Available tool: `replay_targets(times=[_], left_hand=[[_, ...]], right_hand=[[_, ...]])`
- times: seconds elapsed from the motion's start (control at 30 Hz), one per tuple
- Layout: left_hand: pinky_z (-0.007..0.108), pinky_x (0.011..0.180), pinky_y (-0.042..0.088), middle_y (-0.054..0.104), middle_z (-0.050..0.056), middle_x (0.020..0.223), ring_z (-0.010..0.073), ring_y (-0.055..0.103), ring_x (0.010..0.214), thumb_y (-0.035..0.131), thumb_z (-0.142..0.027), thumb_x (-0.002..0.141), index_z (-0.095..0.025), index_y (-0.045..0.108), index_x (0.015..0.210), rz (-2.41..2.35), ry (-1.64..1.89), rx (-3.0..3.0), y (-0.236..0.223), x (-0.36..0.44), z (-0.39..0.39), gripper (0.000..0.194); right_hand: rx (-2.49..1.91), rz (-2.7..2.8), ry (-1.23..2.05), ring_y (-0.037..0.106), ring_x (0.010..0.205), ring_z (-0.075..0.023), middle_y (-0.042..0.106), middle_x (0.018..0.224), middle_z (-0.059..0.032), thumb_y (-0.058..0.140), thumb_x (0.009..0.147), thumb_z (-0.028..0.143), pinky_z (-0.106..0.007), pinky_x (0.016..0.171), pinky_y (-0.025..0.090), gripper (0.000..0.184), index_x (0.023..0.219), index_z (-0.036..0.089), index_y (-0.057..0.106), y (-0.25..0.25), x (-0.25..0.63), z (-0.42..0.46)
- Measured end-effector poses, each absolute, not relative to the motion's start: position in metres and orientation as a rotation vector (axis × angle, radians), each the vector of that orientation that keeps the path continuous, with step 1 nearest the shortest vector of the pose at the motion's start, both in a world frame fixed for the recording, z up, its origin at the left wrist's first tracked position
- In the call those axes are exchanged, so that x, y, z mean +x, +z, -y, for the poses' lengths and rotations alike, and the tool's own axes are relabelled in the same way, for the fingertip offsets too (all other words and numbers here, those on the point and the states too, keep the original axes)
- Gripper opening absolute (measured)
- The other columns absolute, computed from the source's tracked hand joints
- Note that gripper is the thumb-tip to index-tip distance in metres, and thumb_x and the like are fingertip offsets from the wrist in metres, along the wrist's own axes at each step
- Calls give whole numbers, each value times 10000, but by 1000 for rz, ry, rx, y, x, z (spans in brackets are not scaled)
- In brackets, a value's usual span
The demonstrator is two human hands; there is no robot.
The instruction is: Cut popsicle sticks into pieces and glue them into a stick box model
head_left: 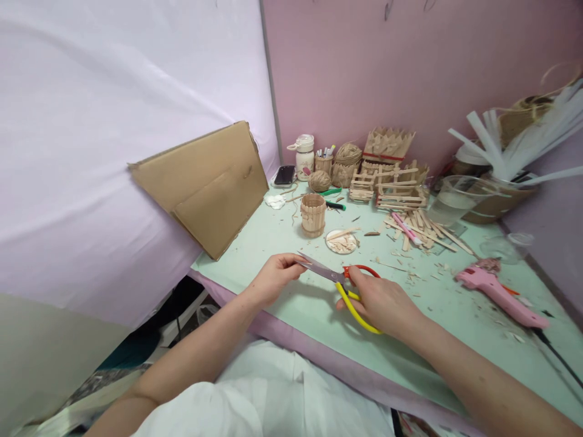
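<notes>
Right hand (pixel 385 303) closed around the handles of the scissors (pixel 321 270), thumb through the red loop, yellow loop below; handles stand spread, blades angled up toward the left hand (pixel 276 279). Left thumb and fingers drawn together at the blade tips; cannot tell whether a small piece is pinched there. Scissors are held above the near edge of the pale green table (pixel 268 237), between the 2 hands. To the right of the right hand, a pink glue gun (pixel 505 297) lies on its side, dark cord running off toward the near right. Beyond the scissors: a white disc (pixel 333 235) bearing wood chips, and just beside it, farther left, an upright small stick-built barrel (pixel 313 218). Loose wooden sticks (pixel 416 223) lie heaped farther right, a pink pen (pixel 403 226) across them; a clear plastic cup (pixel 455 203) is behind. At left, a brown cardboard sheet (pixel 223 194) stands tilted. Back row, left to right: phone (pixel 285 175), lying flat; white bottle (pixel 305 162), upright; 2 balls of twine (pixel 319 181), the larger set farther back; stick-built crates (pixel 401 195). Pink wall (pixel 346 67) behind all.
</notes>
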State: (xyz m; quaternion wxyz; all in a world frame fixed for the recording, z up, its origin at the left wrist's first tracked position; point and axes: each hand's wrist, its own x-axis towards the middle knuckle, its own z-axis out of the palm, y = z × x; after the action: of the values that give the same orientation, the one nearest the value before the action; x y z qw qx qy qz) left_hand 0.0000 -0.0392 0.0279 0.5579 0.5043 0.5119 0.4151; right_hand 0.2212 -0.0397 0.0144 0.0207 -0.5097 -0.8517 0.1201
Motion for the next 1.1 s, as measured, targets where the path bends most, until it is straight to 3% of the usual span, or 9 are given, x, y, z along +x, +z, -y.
replay_targets(times=[0.33, 0.5, 0.63, 0.87, 1.1], left_hand=[[225, 635, 342, 608, 4, 729, 97, 435, 649, 623, -238, 663, -164, 704, 791, -1177, 930, 1213, 28, -2, 39, 168], [231, 642, 361, 633, 35, 784, 95, 456, 663, 719, -348, 623, -164, 722, 797, -1182, 962, 1072, 31, 2, 38, 253], [233, 638, 376, 630, 51, 799, 92, 462, 660, 763, -396, 576, -164, 729, 844, -1168, 971, 996, 28, 2, 35, 357], [218, 640, 371, 615, 25, 771, 80, 448, 653, 747, -349, 600, -169, 719, 783, -1130, 1009, 992, 28, 1, 37, 258], [232, 654, 369, 635, 29, 831, 103, 470, 697, 692, -280, 622, -171, 703, 792, -1161, 1031, 1074, 29, 3, 38, 203]], right_hand=[[-1646, 2647, 361, 650, 740, -267, 685, 861, -81, 444, 826, 532, -267, 512, 299, 404, 1066, 208, 448, 13, 222, 40], [-1475, 2422, 795, 611, 667, -173, 690, 811, -18, 401, 868, 349, -237, 526, 315, 117, 848, 234, 406, 10, 225, 38], [-1469, 2271, 930, 568, 615, -152, 672, 771, 0, 409, 859, 365, -228, 529, 326, 163, 771, 237, 360, 8, 228, 35], [-1538, 2419, 659, 568, 626, -166, 649, 777, 2, 519, 796, 478, -228, 500, 268, 272, 893, 247, 414, 10, 225, 37], [-1566, 2533, 467, 600, 657, -195, 642, 826, -25, 457, 813, 532, -247, 486, 237, 318, 923, 234, 436, 13, 223, 38]])
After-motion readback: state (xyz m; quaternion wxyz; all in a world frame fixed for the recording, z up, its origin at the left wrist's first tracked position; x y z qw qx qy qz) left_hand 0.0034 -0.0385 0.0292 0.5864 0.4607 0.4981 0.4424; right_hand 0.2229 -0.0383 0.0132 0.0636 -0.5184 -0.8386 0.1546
